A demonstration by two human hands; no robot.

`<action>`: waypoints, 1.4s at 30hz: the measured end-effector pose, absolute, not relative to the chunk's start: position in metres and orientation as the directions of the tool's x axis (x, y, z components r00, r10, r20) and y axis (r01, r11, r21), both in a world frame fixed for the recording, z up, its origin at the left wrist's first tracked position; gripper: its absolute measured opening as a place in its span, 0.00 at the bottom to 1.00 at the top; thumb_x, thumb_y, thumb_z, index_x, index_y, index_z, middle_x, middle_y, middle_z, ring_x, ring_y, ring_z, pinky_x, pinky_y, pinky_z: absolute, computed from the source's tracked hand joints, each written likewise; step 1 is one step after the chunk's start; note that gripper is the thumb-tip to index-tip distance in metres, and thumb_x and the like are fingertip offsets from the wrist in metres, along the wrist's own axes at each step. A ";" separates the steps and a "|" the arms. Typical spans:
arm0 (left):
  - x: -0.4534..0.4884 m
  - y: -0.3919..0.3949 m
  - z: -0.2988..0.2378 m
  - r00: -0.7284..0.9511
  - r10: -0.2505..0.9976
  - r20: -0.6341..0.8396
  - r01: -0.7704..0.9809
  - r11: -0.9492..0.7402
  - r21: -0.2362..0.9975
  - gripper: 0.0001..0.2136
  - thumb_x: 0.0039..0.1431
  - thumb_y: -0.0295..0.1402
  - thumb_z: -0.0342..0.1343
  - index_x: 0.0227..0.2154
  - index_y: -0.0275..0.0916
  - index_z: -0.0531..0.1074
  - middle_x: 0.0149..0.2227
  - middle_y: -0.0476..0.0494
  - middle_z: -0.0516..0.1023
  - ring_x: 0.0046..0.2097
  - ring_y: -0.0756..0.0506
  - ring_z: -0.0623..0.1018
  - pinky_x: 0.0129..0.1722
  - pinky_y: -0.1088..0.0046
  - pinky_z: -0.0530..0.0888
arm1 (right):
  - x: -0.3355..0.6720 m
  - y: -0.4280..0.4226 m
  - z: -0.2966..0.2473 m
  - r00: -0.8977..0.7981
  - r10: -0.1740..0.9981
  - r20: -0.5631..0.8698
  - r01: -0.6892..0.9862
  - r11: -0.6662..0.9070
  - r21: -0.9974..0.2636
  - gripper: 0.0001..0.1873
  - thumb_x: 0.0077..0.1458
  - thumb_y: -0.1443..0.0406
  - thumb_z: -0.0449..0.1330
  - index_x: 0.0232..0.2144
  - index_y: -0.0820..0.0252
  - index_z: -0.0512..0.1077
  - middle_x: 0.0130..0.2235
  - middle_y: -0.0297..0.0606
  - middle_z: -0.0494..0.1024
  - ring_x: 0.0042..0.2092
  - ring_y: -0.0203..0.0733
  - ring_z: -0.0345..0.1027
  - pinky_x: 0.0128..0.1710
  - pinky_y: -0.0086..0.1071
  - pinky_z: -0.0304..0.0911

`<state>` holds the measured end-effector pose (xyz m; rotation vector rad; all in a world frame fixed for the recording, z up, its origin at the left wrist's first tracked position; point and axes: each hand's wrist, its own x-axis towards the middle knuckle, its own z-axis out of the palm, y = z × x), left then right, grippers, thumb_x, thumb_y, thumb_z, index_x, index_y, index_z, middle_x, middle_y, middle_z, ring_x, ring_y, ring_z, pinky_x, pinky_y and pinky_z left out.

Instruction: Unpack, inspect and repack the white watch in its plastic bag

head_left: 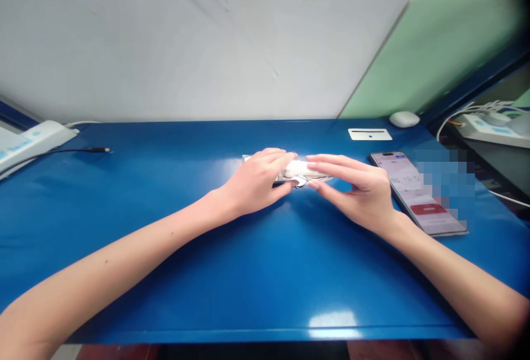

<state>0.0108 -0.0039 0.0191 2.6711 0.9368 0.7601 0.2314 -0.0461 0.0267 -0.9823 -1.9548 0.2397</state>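
A small white bundle [298, 170], with what looks like a thin white cord along its front, lies near the middle of the blue table. Its exact kind cannot be made out. From the left, my left hand [261, 180] curls over it, thumb in front and fingers behind, hiding much of it. Under that hand a flat, pale-edged piece [247, 158] sticks out at the back. My right hand [362, 186] grips the bundle's right end between its thumb and fingertips.
On the blue table [265, 271], a lit phone [418, 191] lies to the right. Behind it are a white card [370, 134] and a rounded white case [404, 119]. A black cable [97, 150] and power strip [45, 136] sit left. Another power strip [497, 128] is far right.
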 end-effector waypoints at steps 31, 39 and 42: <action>0.000 0.008 0.002 0.699 0.623 0.350 0.543 -0.782 0.308 0.26 0.63 0.43 0.56 0.57 0.29 0.64 0.57 0.28 0.72 0.55 0.34 0.72 0.56 0.56 0.68 | 0.241 -0.037 0.018 -0.290 0.749 0.596 0.669 0.604 -0.434 0.11 0.56 0.66 0.63 0.43 0.53 0.76 0.42 0.41 0.83 0.41 0.48 0.78 0.42 0.41 0.73; 0.000 0.009 0.001 0.684 0.630 0.368 0.560 -0.777 0.288 0.25 0.63 0.43 0.56 0.57 0.30 0.64 0.55 0.29 0.73 0.54 0.34 0.73 0.54 0.56 0.70 | 0.244 -0.034 0.018 -0.270 0.746 0.609 0.709 0.582 -0.398 0.08 0.56 0.66 0.63 0.41 0.55 0.76 0.40 0.39 0.83 0.39 0.45 0.78 0.40 0.37 0.73; 0.000 0.009 0.000 0.684 0.629 0.368 0.562 -0.777 0.283 0.25 0.63 0.43 0.56 0.56 0.31 0.65 0.55 0.31 0.73 0.54 0.34 0.73 0.54 0.56 0.70 | 0.245 -0.033 0.018 -0.270 0.745 0.611 0.722 0.576 -0.384 0.08 0.57 0.66 0.62 0.41 0.55 0.75 0.41 0.38 0.83 0.39 0.44 0.78 0.40 0.37 0.73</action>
